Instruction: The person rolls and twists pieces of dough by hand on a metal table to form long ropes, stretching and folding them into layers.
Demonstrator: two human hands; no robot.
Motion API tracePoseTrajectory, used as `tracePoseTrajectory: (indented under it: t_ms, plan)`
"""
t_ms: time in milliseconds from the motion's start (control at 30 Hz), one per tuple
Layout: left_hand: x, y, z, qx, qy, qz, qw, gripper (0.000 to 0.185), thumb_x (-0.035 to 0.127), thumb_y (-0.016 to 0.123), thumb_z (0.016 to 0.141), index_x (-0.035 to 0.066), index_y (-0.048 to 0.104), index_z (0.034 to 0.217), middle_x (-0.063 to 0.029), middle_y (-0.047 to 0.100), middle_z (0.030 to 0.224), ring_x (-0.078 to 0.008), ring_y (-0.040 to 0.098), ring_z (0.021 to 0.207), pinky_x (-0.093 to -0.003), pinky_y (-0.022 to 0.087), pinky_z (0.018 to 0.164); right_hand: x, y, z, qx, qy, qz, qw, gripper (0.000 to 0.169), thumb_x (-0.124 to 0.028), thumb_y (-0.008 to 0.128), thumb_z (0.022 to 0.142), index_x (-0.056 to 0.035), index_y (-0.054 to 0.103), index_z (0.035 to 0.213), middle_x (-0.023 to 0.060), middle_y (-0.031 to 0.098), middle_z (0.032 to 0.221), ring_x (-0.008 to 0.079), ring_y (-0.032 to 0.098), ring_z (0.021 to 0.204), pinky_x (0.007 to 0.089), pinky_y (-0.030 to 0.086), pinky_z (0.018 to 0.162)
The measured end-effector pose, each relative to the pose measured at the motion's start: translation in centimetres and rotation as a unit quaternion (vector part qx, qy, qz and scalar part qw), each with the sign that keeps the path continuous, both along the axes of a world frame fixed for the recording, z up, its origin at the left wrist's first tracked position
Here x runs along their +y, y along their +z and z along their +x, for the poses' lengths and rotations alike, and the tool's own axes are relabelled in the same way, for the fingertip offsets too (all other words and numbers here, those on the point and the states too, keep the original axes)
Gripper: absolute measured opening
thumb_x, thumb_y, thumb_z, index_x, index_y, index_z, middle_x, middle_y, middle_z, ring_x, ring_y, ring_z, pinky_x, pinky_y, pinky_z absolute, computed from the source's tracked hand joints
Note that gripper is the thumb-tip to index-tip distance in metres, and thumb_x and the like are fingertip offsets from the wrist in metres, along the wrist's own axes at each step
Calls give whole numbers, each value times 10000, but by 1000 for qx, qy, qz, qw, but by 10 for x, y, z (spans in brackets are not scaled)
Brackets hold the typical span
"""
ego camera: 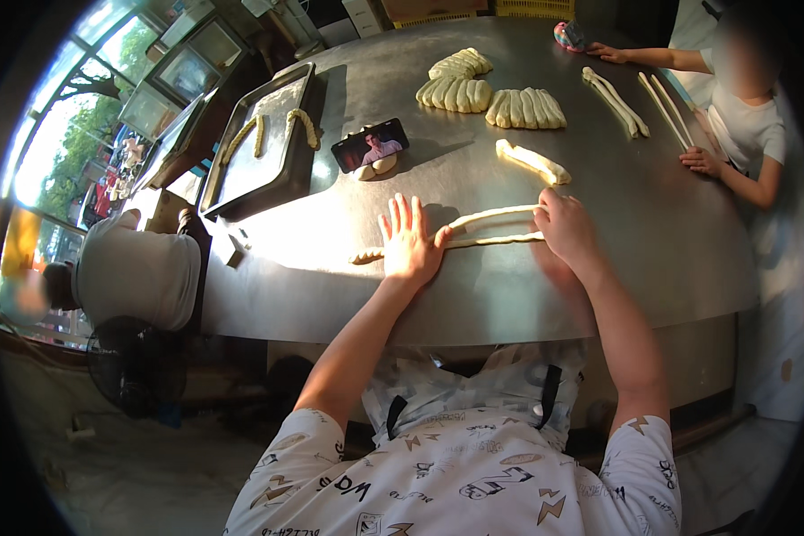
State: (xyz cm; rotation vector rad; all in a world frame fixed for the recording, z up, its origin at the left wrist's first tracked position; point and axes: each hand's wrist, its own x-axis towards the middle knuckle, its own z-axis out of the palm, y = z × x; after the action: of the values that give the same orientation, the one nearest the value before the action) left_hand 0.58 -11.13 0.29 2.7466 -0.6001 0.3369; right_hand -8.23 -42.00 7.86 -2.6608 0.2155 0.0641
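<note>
A long strand of pale dough (496, 239) lies doubled on the steel table (496, 301) before me. Its two lengths run side by side with a gap between them, and the left end is a short twist (367, 256). My left hand (412, 244) rests palm down across the strand near that twist, fingers spread. At the other end, my right hand (566, 224) is closed on the dough, and its fingers hide the end itself. Just beyond my right hand is a thicker, shorter piece of dough (532, 163).
Rows of dough strips (526, 108) lie farther back. On the left, a metal tray (261, 184) holds twisted dough (258, 137). A phone (372, 144) leans on pale lumps (375, 169). Across the right corner, a person's hand (702, 161) touches thin dough strands (666, 110). Someone sits at left (137, 271).
</note>
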Motion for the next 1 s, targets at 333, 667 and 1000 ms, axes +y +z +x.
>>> tracePoseTrajectory:
  t_ms: [333, 667, 1000]
  plan:
    - [9, 16, -45, 71, -76, 86, 991, 920, 699, 642, 1008, 172, 417, 1728, -351, 294, 1760, -547, 224, 1655, -756, 166, 1298, -13, -7, -23, -62, -36, 165, 984, 151, -158, 685, 1047, -35, 667, 959, 149, 765, 1230, 367, 743, 1089, 454, 593, 888]
    - [21, 21, -82, 43, -145, 95, 984, 974, 711, 727, 950, 226, 419, 1736, -333, 337, 1753, -557, 229, 1657, -715, 135, 1327, -25, -38, -49, 21, 70, 110, 991, 198, -164, 621, 1072, -58, 630, 1240, 153, 684, 1430, 354, 608, 1432, 562, 435, 1209]
    - [21, 9, -77, 20, -210, 68, 975, 986, 677, 738, 949, 178, 410, 1733, -343, 323, 1754, -532, 273, 1646, -643, 227, 1334, -21, -57, -58, -246, 128, -9, 961, 134, -183, 661, 1056, -58, 634, 1016, 112, 766, 1075, 357, 719, 1079, 541, 448, 1188]
